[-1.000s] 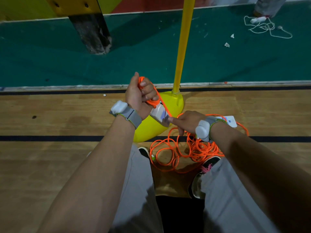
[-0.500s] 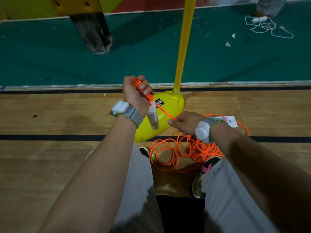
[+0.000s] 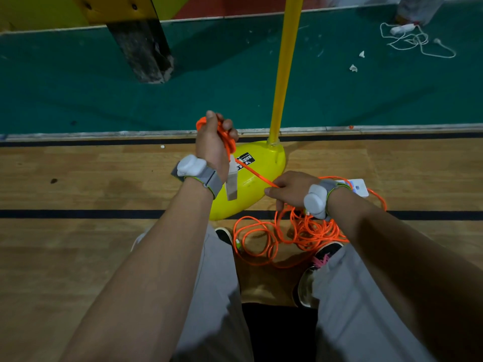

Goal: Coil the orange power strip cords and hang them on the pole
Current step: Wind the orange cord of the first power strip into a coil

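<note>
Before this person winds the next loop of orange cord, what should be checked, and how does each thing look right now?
1. Left hand grips the loops: ok.
2. Right hand pinches the orange cord: ok.
3. Cord taut between the hands: ok.
4. Loose pile on the floor free of knots: cannot tell.
5. Cord clear of the shoe: not ok, it lies against it.
6. Yellow pole within reach: ok.

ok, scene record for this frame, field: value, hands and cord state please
left hand: raised, shut on a few orange cord loops
power strip: hangs below left hand
right hand: pinches cord, taut between hands
loose cord: tangled pile on wooden floor by the shoes
second strip: on floor, behind right wrist
pole: yellow, upright, nothing hung
stage: coiling just begun
</note>
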The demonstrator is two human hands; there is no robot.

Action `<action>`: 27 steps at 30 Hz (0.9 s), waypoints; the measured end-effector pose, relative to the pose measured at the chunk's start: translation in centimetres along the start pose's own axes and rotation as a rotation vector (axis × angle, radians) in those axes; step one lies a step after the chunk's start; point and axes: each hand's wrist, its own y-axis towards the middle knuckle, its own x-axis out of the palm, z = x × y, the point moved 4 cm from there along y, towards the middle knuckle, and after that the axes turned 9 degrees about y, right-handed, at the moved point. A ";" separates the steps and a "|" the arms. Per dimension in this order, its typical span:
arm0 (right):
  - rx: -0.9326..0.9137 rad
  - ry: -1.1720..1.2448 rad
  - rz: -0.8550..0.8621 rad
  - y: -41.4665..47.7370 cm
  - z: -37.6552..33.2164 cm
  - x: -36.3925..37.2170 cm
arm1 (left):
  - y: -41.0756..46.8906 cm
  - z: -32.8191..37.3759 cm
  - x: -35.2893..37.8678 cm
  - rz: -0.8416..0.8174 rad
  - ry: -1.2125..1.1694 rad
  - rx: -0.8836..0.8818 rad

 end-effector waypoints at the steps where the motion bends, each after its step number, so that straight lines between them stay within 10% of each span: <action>1: -0.007 0.002 0.009 0.0 -0.1 0.0 | 0.0 0.1 -0.1 0.002 0.014 0.014; 27: -0.042 -0.077 0.168 -1.8 -1.5 -1.4 | 0.0 0.1 -0.8 0.082 0.717 0.307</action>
